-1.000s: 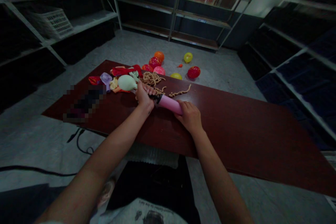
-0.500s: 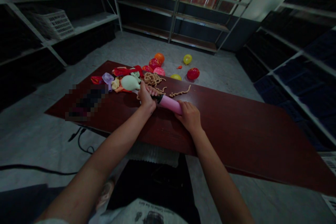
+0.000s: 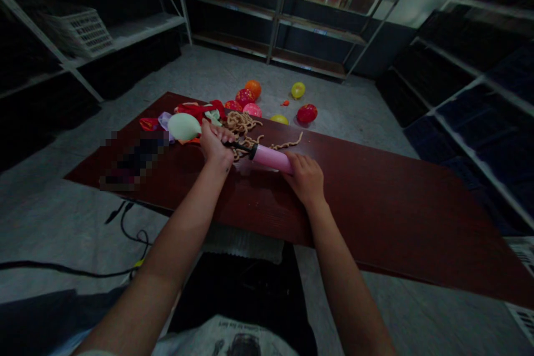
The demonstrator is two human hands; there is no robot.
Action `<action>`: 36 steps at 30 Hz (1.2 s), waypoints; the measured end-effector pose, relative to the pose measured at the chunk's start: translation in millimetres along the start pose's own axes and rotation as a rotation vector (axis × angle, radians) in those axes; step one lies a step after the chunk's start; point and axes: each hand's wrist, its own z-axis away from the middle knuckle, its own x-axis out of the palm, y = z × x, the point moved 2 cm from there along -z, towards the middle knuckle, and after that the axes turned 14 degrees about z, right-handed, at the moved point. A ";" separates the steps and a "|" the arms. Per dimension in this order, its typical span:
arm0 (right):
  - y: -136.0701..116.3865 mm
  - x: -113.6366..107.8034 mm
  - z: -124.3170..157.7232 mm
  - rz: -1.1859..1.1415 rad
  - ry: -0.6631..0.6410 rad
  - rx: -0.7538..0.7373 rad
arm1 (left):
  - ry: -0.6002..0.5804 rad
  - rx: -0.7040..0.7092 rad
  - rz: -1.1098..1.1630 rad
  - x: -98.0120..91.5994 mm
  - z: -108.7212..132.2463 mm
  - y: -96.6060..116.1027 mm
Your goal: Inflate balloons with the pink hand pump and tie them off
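A pink balloon pump is held above the table between my two hands. My right hand wraps around the right end of its pink barrel. At the other end, my left hand is closed by the black rod, which shows pulled out of the barrel. A partly inflated pale green balloon sticks out on the left side of my left hand; its neck and the nozzle are hidden by my fingers. Behind the pump lies a heap of tan twisted cord. Limp balloons in red, lilac and orange lie near the left hand.
The dark red table stretches to the right. A pixelated object lies at its left. Inflated balloons rest on the floor beyond. Shelving racks stand around, one with a white basket. Black cables run along the floor at left.
My left hand has moved left, away from the barrel, drawing out the black rod and carrying the green balloon along. The right hand stays around the barrel, shifted slightly right.
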 end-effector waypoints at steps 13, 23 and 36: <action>20.8 -0.8 7.5 -0.048 0.010 0.204 | -0.019 0.129 0.034 11.7 1.8 28.8; 15.0 -4.3 5.8 0.044 -0.044 0.195 | -0.025 0.083 -0.055 5.4 8.6 6.6; -15.5 -1.5 -0.7 0.019 -0.123 0.164 | -0.019 -0.072 -0.071 -1.3 24.6 -38.4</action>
